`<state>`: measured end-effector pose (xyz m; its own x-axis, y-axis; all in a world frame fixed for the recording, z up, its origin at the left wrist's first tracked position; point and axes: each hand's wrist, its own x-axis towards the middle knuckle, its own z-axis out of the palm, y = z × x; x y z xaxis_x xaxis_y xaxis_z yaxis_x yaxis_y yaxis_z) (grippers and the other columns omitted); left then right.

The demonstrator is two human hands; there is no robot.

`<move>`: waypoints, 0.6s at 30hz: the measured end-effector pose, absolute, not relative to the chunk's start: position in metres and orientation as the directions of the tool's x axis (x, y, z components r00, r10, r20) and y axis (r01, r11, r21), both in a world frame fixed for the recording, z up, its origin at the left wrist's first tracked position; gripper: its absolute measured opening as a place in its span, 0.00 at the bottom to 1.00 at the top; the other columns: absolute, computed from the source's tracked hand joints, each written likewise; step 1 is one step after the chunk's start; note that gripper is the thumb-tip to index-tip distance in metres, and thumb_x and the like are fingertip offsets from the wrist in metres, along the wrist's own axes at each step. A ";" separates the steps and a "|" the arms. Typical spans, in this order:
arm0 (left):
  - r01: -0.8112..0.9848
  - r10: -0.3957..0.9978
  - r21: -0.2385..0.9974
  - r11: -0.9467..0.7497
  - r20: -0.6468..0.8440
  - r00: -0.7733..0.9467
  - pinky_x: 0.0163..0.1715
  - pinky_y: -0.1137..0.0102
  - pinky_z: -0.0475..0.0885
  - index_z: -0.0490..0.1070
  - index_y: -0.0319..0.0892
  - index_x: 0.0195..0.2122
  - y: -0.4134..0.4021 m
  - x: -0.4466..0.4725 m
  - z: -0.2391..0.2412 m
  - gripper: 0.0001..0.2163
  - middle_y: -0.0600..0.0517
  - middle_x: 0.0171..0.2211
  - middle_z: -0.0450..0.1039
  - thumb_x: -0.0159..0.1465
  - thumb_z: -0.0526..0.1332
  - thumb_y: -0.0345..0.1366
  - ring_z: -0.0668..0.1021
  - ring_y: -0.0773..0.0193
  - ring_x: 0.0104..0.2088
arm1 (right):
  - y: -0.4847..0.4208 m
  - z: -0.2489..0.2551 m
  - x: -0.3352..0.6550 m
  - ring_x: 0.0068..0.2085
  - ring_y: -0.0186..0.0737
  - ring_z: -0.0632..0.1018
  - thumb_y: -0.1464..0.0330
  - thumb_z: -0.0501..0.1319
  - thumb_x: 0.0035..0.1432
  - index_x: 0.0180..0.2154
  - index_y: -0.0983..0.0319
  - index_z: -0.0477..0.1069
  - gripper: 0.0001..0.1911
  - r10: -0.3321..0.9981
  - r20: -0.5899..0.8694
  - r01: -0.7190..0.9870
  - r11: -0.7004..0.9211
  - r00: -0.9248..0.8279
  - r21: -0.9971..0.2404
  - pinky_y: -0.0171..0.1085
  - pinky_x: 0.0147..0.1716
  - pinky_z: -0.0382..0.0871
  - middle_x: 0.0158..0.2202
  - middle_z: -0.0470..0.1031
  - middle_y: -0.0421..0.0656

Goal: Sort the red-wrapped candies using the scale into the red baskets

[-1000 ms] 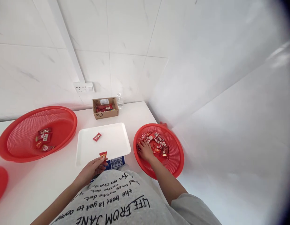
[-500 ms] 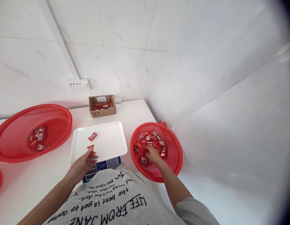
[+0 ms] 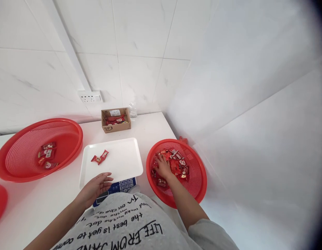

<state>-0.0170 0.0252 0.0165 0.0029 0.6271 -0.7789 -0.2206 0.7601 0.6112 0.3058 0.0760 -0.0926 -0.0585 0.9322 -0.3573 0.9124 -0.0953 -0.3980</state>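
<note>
Just beyond the spread, empty left hand (image 3: 94,187), sweets (image 3: 100,157) lie on the tray (image 3: 124,163); the right hand (image 3: 163,166) rests splayed on the heap (image 3: 178,166) in the basket (image 3: 200,189).

Grey shirt (image 3: 129,222): "LIFE FROM JANE", "the best is yet to come". Cardboard box (image 3: 116,119): probably "SF".

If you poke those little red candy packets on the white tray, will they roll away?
Probably not: the two small red wrapped candy packets lie flat on the white plastic tray, so they would likely slide, not roll. They look light and crinkly, easy to pinch.
</note>
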 end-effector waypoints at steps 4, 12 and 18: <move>-0.197 0.621 0.610 0.768 -0.784 -0.005 0.33 0.73 0.73 0.70 0.40 0.38 0.024 -0.017 0.017 0.11 0.48 0.33 0.73 0.55 0.62 0.40 0.77 0.66 0.30 | 0.043 -0.096 0.307 0.61 0.47 0.54 0.71 0.54 0.51 0.54 0.56 0.62 0.26 0.921 -0.351 0.884 -0.017 -0.168 -0.467 0.48 0.57 0.46 0.60 0.56 0.44; -0.159 0.635 0.623 0.766 -0.771 0.036 0.34 0.72 0.71 0.70 0.41 0.36 0.026 -0.007 0.022 0.13 0.50 0.31 0.74 0.51 0.65 0.41 0.77 0.65 0.30 | 0.022 -0.095 0.343 0.43 0.39 0.73 0.78 0.49 0.50 0.39 0.64 0.71 0.17 0.948 -0.318 0.813 -0.206 0.028 -0.545 0.36 0.44 0.63 0.40 0.75 0.46; -0.138 0.645 0.635 0.760 -0.763 0.046 0.34 0.72 0.71 0.70 0.42 0.36 0.024 -0.012 0.013 0.16 0.50 0.32 0.74 0.49 0.66 0.43 0.77 0.66 0.30 | 0.037 -0.091 0.329 0.44 0.40 0.73 0.75 0.49 0.52 0.43 0.64 0.70 0.17 0.941 -0.332 0.809 -0.248 0.070 -0.533 0.37 0.45 0.63 0.43 0.74 0.47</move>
